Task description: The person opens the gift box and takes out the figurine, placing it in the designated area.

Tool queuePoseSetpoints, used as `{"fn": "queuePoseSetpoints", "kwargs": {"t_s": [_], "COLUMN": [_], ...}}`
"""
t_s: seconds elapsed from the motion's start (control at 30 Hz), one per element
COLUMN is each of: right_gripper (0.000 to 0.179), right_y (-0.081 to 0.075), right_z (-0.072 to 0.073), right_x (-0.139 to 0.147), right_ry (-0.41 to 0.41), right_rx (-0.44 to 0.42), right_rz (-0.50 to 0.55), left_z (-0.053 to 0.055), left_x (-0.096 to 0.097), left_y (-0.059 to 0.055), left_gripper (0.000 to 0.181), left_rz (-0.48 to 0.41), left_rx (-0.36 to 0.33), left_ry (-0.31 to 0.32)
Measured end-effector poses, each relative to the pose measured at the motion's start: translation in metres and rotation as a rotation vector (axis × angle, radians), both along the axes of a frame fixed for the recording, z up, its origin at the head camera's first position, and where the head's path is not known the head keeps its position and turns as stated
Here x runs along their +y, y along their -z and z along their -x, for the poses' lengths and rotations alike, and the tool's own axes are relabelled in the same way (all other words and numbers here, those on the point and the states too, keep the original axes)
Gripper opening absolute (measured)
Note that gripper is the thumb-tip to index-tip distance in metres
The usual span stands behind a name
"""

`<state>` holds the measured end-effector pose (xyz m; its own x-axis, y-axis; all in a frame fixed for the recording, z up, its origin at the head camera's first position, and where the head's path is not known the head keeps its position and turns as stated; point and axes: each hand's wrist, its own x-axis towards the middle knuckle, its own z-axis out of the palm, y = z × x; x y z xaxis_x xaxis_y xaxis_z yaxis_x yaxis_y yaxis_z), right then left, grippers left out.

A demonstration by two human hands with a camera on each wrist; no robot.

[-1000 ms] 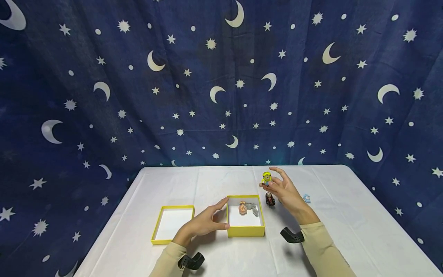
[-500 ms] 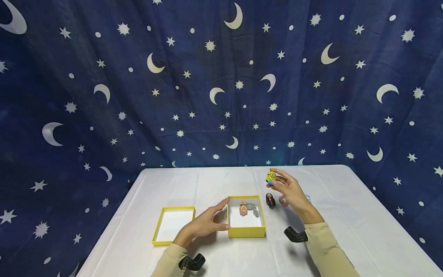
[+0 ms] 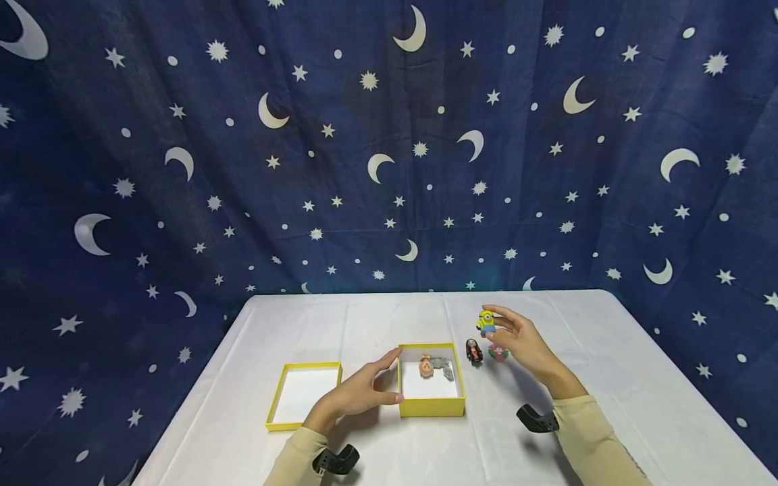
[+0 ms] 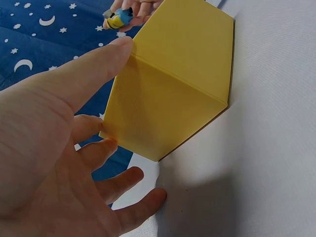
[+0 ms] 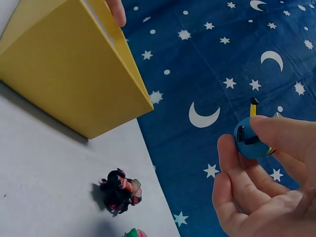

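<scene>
My right hand (image 3: 527,347) pinches a small yellow and blue Minion figure (image 3: 485,322) between thumb and fingers, raised above the table. In the right wrist view its blue underside shows. My left hand (image 3: 357,390) rests against the left side of a yellow box (image 3: 431,407), thumb at the near corner and index finger at the far one, fingers spread. Inside the white-lined box lie a peach figure (image 3: 426,366) and a grey figure (image 3: 446,368). Right of the box stand a black-haired figure (image 3: 473,352) and a pink and green figure (image 3: 498,352).
A shallow yellow-rimmed lid (image 3: 304,395) lies white side up left of the box, near my left forearm. The white-covered table (image 3: 632,405) ends at a dark blue curtain (image 3: 389,169) with moons and stars. Each wrist carries a black camera mount.
My right hand, holding the Minion figure, has moved to the right and slightly lower. The pink and green figure has come into view, while a light blue one is now hidden. My left hand stays put.
</scene>
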<state>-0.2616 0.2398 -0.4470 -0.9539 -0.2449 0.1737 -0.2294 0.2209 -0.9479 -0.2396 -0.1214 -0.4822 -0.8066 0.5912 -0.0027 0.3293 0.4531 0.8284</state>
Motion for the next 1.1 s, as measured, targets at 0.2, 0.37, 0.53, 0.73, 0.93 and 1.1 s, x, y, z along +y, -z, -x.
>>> {"fn": "queuePoseSetpoints", "kwargs": {"t_s": [0.2, 0.37, 0.53, 0.73, 0.93, 1.1], "right_gripper": [0.06, 0.059, 0.058, 0.055, 0.053, 0.052], "right_y": [0.003, 0.007, 0.011, 0.011, 0.013, 0.017], "right_z": [-0.003, -0.004, -0.006, -0.009, -0.011, -0.011], "right_x": [0.0, 0.0, 0.0, 0.002, 0.005, 0.006], "right_ry": [-0.048, -0.057, -0.058, -0.039, -0.025, -0.027], "right_rx": [-0.013, -0.001, 0.037, 0.065, 0.095, 0.116], "right_rz": [0.051, 0.051, -0.012, -0.084, -0.147, -0.173], "left_z": [0.0, 0.001, 0.001, 0.002, 0.001, 0.0], "left_x": [-0.001, -0.001, 0.0, -0.001, 0.0, -0.001], "left_y": [0.001, 0.001, 0.001, 0.001, 0.0, -0.001], "left_gripper": [0.089, 0.089, 0.089, 0.09, 0.089, 0.089], "left_rz": [0.001, 0.002, 0.003, 0.019, 0.007, -0.002], "left_rx": [0.0, -0.003, 0.0, 0.013, 0.004, -0.008], "left_ry": [-0.002, -0.003, 0.004, 0.007, 0.006, 0.003]}}
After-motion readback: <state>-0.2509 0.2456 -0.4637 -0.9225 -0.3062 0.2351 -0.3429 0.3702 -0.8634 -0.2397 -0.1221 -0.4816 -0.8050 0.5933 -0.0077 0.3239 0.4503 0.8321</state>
